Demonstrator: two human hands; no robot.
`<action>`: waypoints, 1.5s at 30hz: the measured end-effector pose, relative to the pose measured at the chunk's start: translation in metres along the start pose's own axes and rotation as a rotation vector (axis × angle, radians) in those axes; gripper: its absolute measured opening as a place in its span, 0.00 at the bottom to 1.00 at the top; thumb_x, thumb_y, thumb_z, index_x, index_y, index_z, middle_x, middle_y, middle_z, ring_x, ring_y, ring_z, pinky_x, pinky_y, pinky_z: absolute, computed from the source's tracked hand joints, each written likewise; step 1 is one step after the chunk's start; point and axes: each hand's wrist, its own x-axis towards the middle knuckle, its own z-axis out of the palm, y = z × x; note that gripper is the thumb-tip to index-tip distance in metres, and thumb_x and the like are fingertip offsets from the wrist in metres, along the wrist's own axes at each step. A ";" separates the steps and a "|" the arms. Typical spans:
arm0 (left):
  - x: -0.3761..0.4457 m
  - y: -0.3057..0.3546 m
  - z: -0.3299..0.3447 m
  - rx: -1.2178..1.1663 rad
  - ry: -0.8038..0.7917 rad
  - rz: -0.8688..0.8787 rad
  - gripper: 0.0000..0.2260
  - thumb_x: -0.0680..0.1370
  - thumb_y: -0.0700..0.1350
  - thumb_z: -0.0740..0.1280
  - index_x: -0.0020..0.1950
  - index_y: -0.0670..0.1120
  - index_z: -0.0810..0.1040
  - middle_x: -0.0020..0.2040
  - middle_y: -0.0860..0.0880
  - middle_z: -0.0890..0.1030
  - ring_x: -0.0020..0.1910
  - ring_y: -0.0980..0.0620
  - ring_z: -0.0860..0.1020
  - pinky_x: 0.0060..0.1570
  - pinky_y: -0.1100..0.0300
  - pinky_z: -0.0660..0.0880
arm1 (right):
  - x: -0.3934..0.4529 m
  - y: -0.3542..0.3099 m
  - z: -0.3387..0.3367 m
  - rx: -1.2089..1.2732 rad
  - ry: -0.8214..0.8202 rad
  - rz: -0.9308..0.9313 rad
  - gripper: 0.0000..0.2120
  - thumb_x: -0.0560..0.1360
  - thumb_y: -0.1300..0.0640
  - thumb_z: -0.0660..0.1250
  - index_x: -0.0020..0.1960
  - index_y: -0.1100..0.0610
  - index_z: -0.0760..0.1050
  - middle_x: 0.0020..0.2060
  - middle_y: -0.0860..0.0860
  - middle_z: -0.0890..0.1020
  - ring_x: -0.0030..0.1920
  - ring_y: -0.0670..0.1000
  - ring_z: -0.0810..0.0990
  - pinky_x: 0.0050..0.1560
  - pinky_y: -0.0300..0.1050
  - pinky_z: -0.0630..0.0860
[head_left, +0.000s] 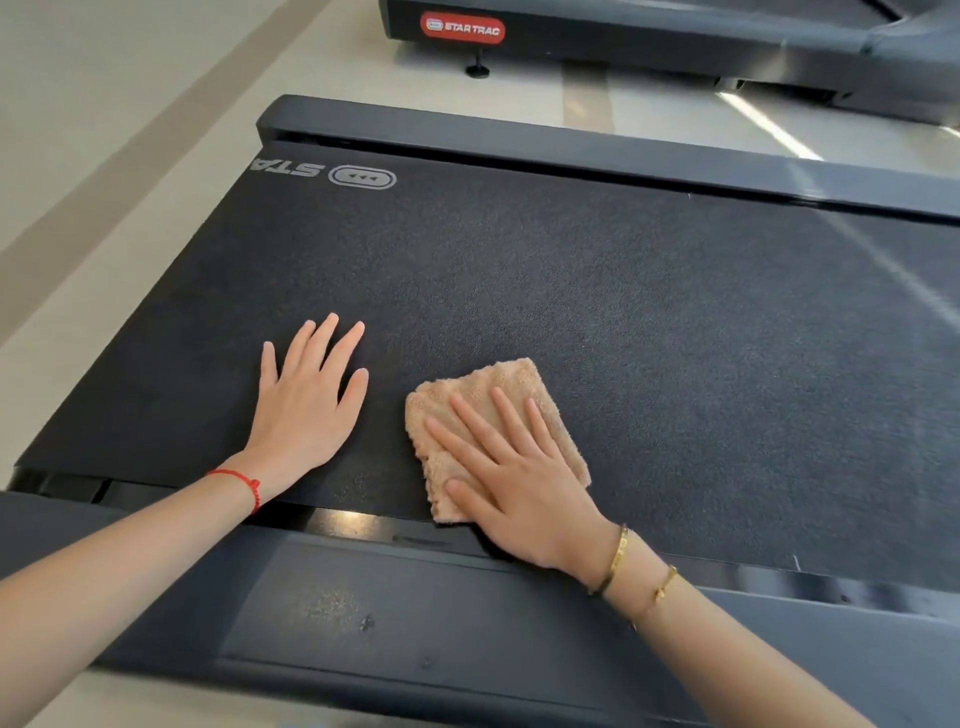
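A black treadmill belt (597, 291) fills most of the head view, with a grey logo near its far left corner. My left hand (306, 400) lies flat on the belt near its close edge, fingers straight and spread. Just to its right my right hand (514, 467) presses flat on a folded tan cloth (498, 384), fingers straight. The cloth lies on the belt and its near corner reaches the belt's close edge. A red string circles my left wrist and gold bangles my right.
Dark side rails run along the near edge (415, 613) and the far edge (571, 140) of the treadmill. A second treadmill (649, 36) with a red label stands at the top, across a strip of pale floor (104, 104).
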 end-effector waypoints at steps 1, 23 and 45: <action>-0.002 -0.004 -0.001 0.000 0.000 -0.003 0.25 0.83 0.54 0.51 0.81 0.55 0.53 0.81 0.50 0.53 0.80 0.50 0.48 0.76 0.40 0.45 | 0.004 0.003 0.000 0.000 0.002 -0.012 0.26 0.83 0.39 0.46 0.79 0.36 0.41 0.79 0.39 0.42 0.79 0.55 0.34 0.76 0.57 0.32; -0.028 -0.089 -0.028 0.012 0.025 -0.225 0.24 0.84 0.51 0.50 0.81 0.54 0.54 0.81 0.50 0.54 0.80 0.50 0.48 0.77 0.40 0.46 | 0.163 -0.034 0.008 -0.045 -0.064 -0.267 0.27 0.82 0.38 0.46 0.79 0.38 0.45 0.80 0.41 0.46 0.79 0.54 0.38 0.76 0.55 0.32; -0.023 -0.084 -0.023 0.161 -0.006 -0.265 0.27 0.82 0.55 0.42 0.81 0.54 0.49 0.81 0.50 0.53 0.80 0.49 0.50 0.75 0.36 0.51 | 0.398 -0.092 0.012 -0.081 -0.088 -0.399 0.28 0.81 0.37 0.41 0.79 0.39 0.43 0.80 0.44 0.46 0.79 0.61 0.42 0.76 0.63 0.36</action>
